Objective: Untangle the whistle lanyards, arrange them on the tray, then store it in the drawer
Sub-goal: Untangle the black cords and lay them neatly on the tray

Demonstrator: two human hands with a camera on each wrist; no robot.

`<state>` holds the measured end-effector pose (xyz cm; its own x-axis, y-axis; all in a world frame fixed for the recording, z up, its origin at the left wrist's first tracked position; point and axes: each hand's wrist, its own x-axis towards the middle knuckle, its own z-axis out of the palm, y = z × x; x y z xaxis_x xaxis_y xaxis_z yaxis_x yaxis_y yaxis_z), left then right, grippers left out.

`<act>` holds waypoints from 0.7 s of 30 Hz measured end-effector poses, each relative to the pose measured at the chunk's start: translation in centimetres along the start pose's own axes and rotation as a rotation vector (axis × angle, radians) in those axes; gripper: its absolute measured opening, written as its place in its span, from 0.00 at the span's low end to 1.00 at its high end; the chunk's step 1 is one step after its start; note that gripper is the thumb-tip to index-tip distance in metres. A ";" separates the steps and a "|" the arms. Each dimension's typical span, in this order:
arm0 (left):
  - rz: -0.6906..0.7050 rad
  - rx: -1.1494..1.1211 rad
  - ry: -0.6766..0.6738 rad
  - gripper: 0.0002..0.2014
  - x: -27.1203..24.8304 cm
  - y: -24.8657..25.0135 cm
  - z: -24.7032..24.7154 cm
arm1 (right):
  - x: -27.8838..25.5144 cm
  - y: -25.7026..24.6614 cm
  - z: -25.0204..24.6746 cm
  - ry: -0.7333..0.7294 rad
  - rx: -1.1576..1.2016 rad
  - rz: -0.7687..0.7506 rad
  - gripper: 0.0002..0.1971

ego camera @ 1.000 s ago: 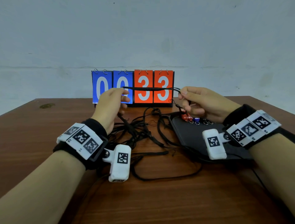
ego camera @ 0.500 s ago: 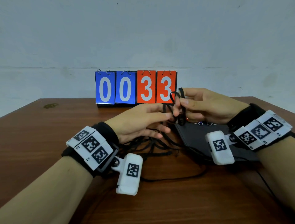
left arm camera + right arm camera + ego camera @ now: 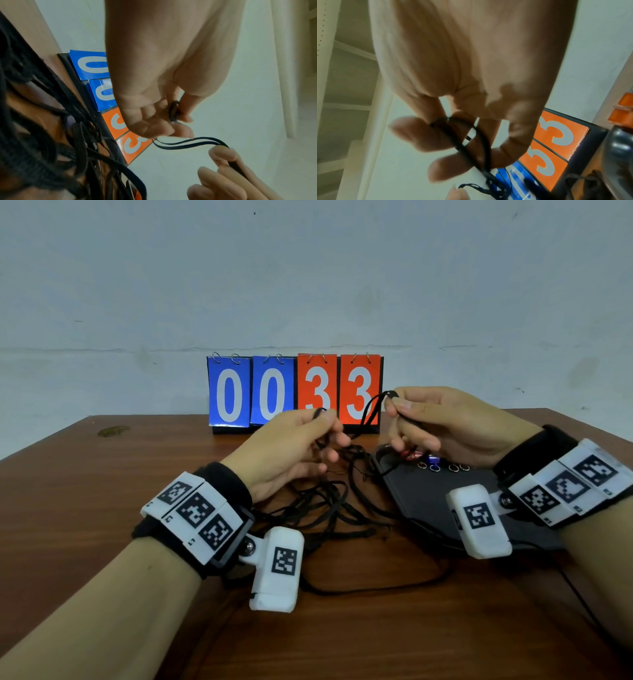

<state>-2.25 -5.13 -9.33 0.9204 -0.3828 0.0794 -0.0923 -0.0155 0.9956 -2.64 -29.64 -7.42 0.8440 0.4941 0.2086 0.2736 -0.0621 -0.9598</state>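
Note:
A tangle of black lanyards [image 3: 329, 505] lies on the wooden table between my wrists, left of a flat black tray [image 3: 431, 491]. Red and blue whistles [image 3: 419, 456] with several key rings sit at the tray's far edge. My left hand [image 3: 301, 440] pinches a small loop of black cord [image 3: 174, 112] between thumb and fingers. To its right, my right hand [image 3: 428, 419] pinches a folded black lanyard [image 3: 471, 139], which hangs down toward the tangle. Both hands are raised above the table in front of the scoreboard.
A flip scoreboard [image 3: 294, 392] reading 0033 stands at the table's far edge against a pale wall. One lanyard loop [image 3: 376, 587] trails toward the near side of the table. A small stain [image 3: 113, 431] marks the far left corner.
My hands first held a lanyard taut, then came together at the tray's far-left corner. Now they have drawn slightly apart, each pinching cord.

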 end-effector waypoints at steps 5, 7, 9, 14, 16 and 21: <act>0.008 -0.242 0.239 0.09 0.6 0.2 -1.2 | 0.0 0.0 -0.2 0.049 0.039 0.012 0.11; 0.036 -0.362 0.316 0.09 0.8 0.2 -1.6 | 0.1 0.0 -0.1 0.040 0.047 0.020 0.11; 0.079 -0.430 0.400 0.09 1.0 0.2 -2.2 | 0.1 0.0 -0.1 0.042 0.040 0.026 0.11; 0.179 -0.530 0.595 0.07 1.4 0.2 -3.6 | 0.0 0.0 -0.2 0.049 0.008 0.045 0.11; 0.193 -0.610 0.601 0.08 1.5 0.1 -3.9 | 0.0 0.0 -0.2 0.043 0.009 0.062 0.11; 0.284 -0.747 0.632 0.11 1.3 0.4 -3.9 | 0.0 0.2 -0.1 0.062 0.023 0.111 0.11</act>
<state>0.37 -2.01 -8.66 0.9536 0.2789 0.1137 -0.2770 0.6636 0.6949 -2.50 -29.69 -7.63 0.8954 0.4310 0.1118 0.1673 -0.0930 -0.9815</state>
